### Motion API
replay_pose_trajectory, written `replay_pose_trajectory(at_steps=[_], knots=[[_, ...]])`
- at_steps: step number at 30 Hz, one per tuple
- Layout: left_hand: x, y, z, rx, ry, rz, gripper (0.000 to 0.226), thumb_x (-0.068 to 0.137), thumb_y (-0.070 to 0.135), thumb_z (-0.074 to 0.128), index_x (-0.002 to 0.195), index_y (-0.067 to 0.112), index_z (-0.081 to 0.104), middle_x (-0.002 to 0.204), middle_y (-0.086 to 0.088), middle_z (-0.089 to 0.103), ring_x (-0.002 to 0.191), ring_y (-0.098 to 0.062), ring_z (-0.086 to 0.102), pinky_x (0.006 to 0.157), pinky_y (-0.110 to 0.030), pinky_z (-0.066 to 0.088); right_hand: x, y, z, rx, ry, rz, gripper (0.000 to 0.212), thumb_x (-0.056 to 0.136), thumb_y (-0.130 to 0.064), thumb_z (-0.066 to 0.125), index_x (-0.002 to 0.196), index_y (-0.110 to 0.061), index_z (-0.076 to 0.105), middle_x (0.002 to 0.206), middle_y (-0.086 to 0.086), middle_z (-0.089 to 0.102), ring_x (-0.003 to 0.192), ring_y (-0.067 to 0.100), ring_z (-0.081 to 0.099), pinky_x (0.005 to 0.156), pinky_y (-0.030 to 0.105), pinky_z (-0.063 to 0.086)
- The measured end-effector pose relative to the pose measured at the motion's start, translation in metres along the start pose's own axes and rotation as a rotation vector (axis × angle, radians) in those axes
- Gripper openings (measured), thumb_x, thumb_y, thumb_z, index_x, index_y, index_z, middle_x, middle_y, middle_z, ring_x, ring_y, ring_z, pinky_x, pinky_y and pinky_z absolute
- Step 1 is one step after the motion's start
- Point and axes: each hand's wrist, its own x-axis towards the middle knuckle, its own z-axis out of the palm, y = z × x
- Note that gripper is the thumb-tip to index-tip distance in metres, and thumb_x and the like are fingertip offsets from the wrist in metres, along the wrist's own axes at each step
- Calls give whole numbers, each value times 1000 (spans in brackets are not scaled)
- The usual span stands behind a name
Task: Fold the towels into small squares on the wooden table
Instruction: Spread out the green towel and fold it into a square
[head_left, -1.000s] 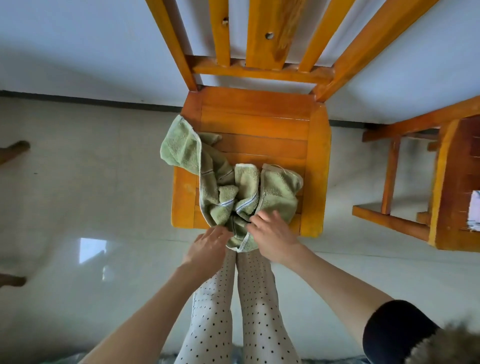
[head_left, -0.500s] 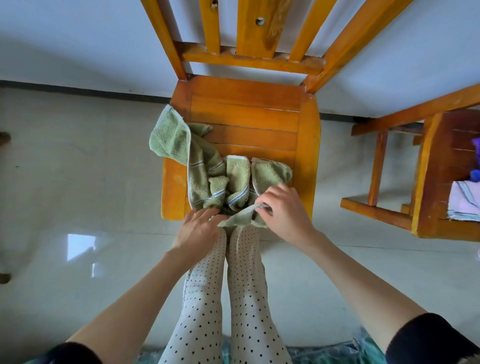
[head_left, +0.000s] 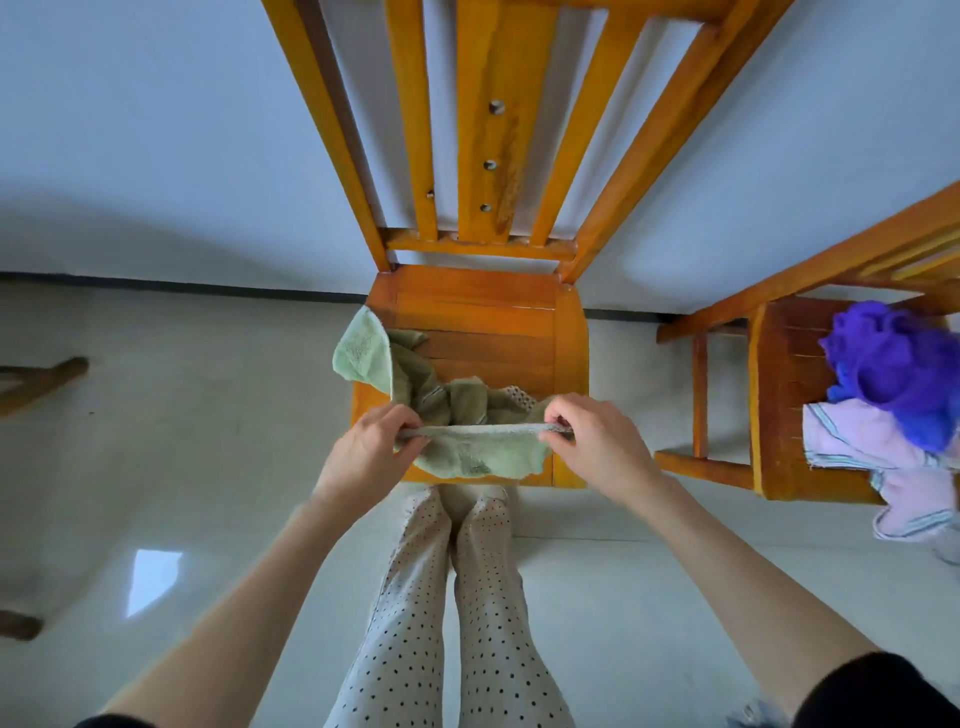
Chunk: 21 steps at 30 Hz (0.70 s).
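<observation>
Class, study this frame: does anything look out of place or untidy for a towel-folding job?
Yes. The green towel is bunched on a wooden chair seat, one end draping over its left edge. On a second chair at right, a pale pink towel hangs off the seat under a crumpled purple cloth.

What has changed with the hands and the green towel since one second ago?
Both hands have taken hold of the green towel by its near edge and drawn apart: the left hand went left, the right hand went right, stretching that edge straight between them. The far end of the towel stayed draped over the left side of the wooden chair.
</observation>
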Motion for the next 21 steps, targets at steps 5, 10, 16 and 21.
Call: replay_pose_trajectory(at_steps=[5,10,16,21], knots=[[3,44,-72,-47,106,41,6,86,16,64,85,10,61,80,6,55,68,-14,51,57,-17,38,5,-44,-56,-119,29,-41,26,90,-38,57,74,-20,45,56,-13,42,48,2,39,48,15,20],[-1,85,-148,-83,143,48,6,88,21,60,86,18,55,76,7,56,69,-16,54,62,-25,45,11,-92,-96,-45,93,-94,18,95,-26,51,95,-15,66,78,-1,69,62,13,58,56,23,44],[-37,84,-223,121,309,-86,28,88,44,56,73,23,45,63,6,51,59,-14,49,51,-27,39,29,-167,-148,67,171,-289,19,95,-13,49,96,-6,67,85,-4,57,77,13,55,66,16,35],[-90,62,-276,-16,523,-208,49,80,45,65,56,23,28,51,6,37,54,-16,36,50,-31,27,46,-249,-179,83,150,-515,22,97,-13,46,100,-3,66,90,-3,53,83,9,49,73,19,38]])
